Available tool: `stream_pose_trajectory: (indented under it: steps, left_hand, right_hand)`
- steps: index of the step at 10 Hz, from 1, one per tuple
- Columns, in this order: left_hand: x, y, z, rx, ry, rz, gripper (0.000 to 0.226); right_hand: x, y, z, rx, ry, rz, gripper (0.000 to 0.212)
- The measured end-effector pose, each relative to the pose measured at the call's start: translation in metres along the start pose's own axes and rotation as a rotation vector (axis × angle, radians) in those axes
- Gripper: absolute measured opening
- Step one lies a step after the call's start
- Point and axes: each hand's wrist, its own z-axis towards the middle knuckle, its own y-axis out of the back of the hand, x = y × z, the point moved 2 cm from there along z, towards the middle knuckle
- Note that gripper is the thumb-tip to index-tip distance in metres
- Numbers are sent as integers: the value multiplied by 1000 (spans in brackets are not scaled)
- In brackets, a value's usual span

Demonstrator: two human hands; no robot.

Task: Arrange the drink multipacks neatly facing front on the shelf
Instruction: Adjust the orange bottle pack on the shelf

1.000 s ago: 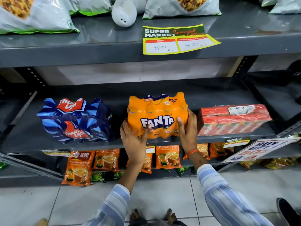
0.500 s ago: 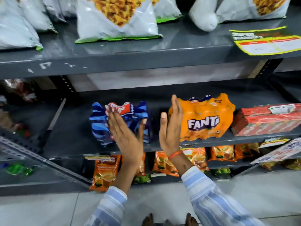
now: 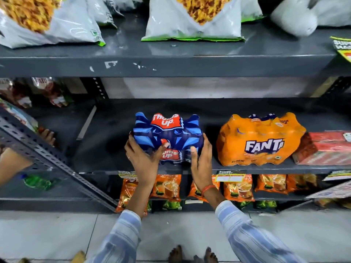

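A blue Thums Up multipack (image 3: 167, 132) stands on the grey middle shelf (image 3: 106, 149), label toward me. My left hand (image 3: 143, 160) clasps its left lower corner and my right hand (image 3: 201, 160) presses its right side, thumbs on the front. To its right, apart by a small gap, an orange Fanta multipack (image 3: 260, 139) stands near the shelf edge with its logo facing front. A red carton multipack (image 3: 326, 149) lies right of the Fanta, touching it.
Snack bags (image 3: 191, 18) sit on the upper shelf. Orange tea packets (image 3: 167, 186) hang on the lower shelf. A slanted perforated metal strut (image 3: 57, 162) crosses the left side. Another person's hand (image 3: 11, 164) shows at the far left. My bare feet (image 3: 191, 255) stand on the tiled floor.
My hands left the Fanta pack, swung left, and now grip the Thums Up pack. That pack now sits squarer, its label facing front.
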Motion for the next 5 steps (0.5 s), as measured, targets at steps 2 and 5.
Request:
stream_pose_trajectory:
  steps: [2, 5]
  left_hand:
    - [-2, -1, -3, -20, 9, 18, 106]
    - [-24, -6, -24, 25, -63, 209, 102]
  right_hand:
    - [-1, 3, 2, 5, 10, 2, 73]
    - [4, 10, 0, 46, -30, 14, 69]
